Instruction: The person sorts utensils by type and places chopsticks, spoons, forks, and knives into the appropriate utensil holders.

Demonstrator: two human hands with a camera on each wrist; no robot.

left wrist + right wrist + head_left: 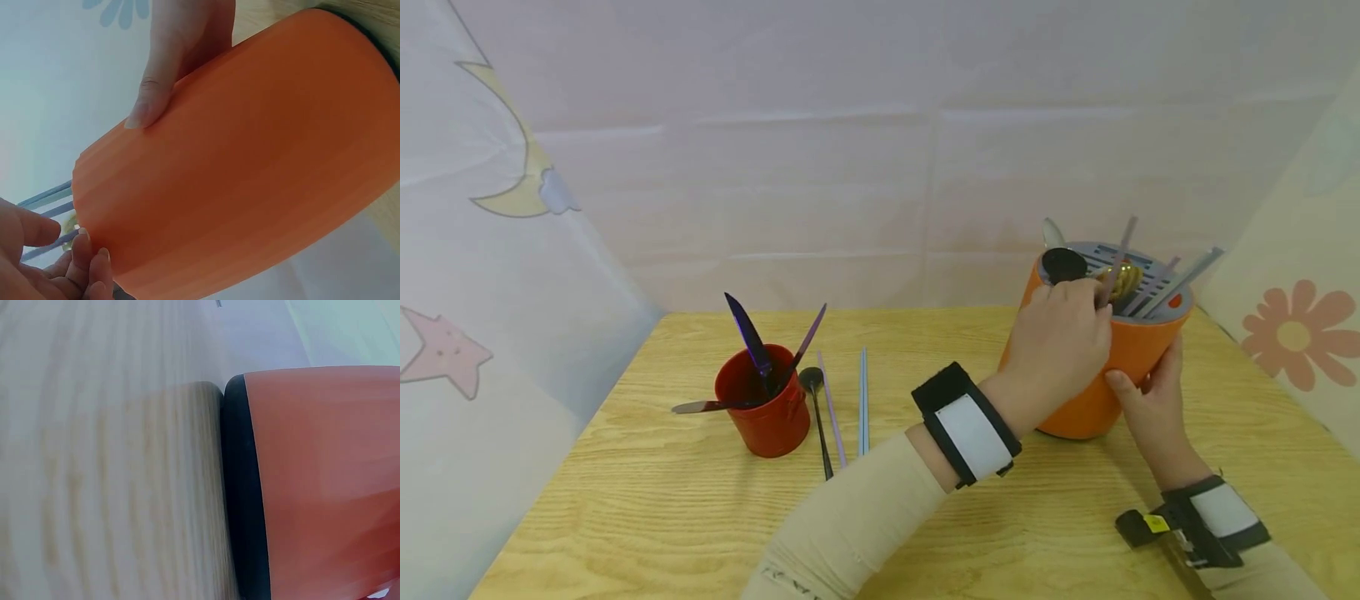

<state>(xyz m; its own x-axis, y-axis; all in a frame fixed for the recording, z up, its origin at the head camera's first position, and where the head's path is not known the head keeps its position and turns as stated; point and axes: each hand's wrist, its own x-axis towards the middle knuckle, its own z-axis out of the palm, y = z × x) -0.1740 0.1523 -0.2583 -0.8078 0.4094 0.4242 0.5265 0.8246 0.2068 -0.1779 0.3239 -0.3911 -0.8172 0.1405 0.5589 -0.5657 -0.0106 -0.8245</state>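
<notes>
An orange utensil holder (1078,392) with a grey slotted top stands tilted at the right of the table. My right hand (1157,408) grips its right side, thumb on the front and fingers hidden behind. At its rim, my left hand (1063,325) pinches a thin purple-pink chopstick (1122,254); the lower part of the stick is hidden. In the left wrist view, the thumb and fingertips (81,250) of that hand are beside the rim. Close by, a black spoon (1065,265), a gold utensil (1125,282), a silver spoon (1052,233) and several sticks (1183,282) poke out.
To the left, a red cup (771,425) holds a dark knife (747,332) and other dark-handled cutlery. Beside it lie a black spoon (812,381), a purple chopstick (831,408) and blue chopsticks (863,400). A pale cloth wall (812,167) rises behind the wooden table (625,500).
</notes>
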